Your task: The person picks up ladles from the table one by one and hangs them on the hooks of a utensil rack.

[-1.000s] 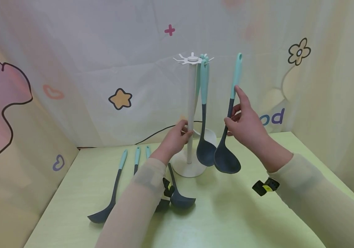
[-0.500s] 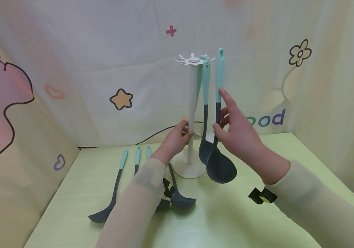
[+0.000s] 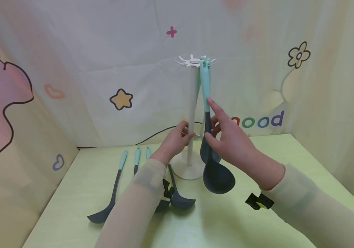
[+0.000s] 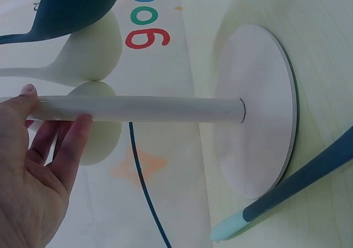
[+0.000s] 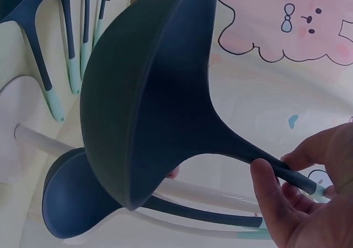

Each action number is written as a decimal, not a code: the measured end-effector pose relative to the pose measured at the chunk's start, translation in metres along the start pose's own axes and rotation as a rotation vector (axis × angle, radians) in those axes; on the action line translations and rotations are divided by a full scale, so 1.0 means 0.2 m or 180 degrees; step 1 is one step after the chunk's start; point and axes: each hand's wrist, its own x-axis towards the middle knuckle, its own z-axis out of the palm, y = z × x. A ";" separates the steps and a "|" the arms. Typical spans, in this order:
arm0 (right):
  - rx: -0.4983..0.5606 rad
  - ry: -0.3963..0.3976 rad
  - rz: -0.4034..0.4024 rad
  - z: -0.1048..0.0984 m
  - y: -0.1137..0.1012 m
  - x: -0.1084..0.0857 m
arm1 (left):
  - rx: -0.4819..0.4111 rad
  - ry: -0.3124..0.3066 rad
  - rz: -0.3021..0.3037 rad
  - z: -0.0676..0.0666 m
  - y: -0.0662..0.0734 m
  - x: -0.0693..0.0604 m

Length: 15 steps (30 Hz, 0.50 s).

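A white stand with a post (image 3: 192,103), a round base (image 4: 259,110) and a hooked top (image 3: 192,62) stands upright. My left hand (image 3: 175,139) grips the post at mid-height. Between thumb and fingers my right hand (image 3: 234,137) holds a dark ladle (image 3: 218,177) by its shaft, bowl down. The ladle's mint handle (image 3: 205,82) overlaps the right side of the hooked top; whether it touches a hook I cannot tell. Just behind it another dark ladle (image 5: 74,195) hangs from the stand, mostly covered in the head view. Pale utensils (image 4: 91,49) hang there too.
Several dark utensils with mint handles lie on the green table (image 3: 68,199) at the left, among them a ladle (image 3: 181,201) in front of the base and one (image 3: 102,214) farther left. My left forearm covers some. A printed curtain (image 3: 146,79) stands behind.
My right hand has carried its ladle leftward and slightly down, from right of the stand to in front of the hanging ladle. My left hand stays on the post.
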 end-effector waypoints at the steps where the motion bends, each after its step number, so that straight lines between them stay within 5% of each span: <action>1: 0.0007 -0.0019 0.0003 0.00 0.00 0.00 | -0.0005 -0.0008 -0.0007 0.00 0.00 0.00; 15: 0.0004 -0.0156 0.0032 0.01 -0.01 0.03 | -0.0077 -0.0078 -0.0032 0.00 0.00 0.00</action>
